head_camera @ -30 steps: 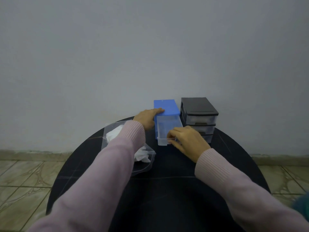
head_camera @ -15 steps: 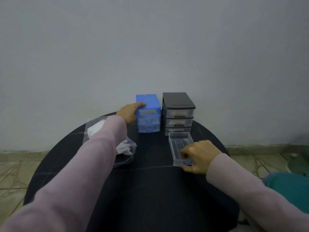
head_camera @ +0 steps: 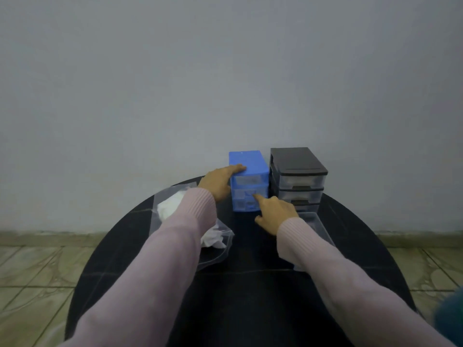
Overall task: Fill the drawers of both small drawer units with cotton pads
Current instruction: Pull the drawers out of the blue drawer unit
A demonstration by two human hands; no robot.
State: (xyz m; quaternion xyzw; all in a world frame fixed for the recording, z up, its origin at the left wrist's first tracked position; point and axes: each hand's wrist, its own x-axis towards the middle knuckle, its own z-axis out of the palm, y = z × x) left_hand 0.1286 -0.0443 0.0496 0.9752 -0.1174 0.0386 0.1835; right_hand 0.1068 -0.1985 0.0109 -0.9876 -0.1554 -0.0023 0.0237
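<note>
A single wide-angle view from the person's head looks forward and down, close over a round black table (head_camera: 250, 296), toward a plain grey wall (head_camera: 225, 71).

Two drawer units (head_camera: 249, 181), one loose drawer (head_camera: 316, 225)

Wall (head_camera: 225, 71): plain, pale grey, unmarked, filling the upper half of the view.
Skirting (head_camera: 50, 237): a low, worn, greenish-brown strip where wall meets floor, seen on both sides of the worktop.
Floor (head_camera: 32, 274): glossy tiles, beige-green with marbled veining and dark grout lines.
Worktop (head_camera: 250, 296): round, black, with faint thin lines crossing its surface; its far edge sits near the wall.
Light: dim, even and cool, with no strong shadows.
</note>
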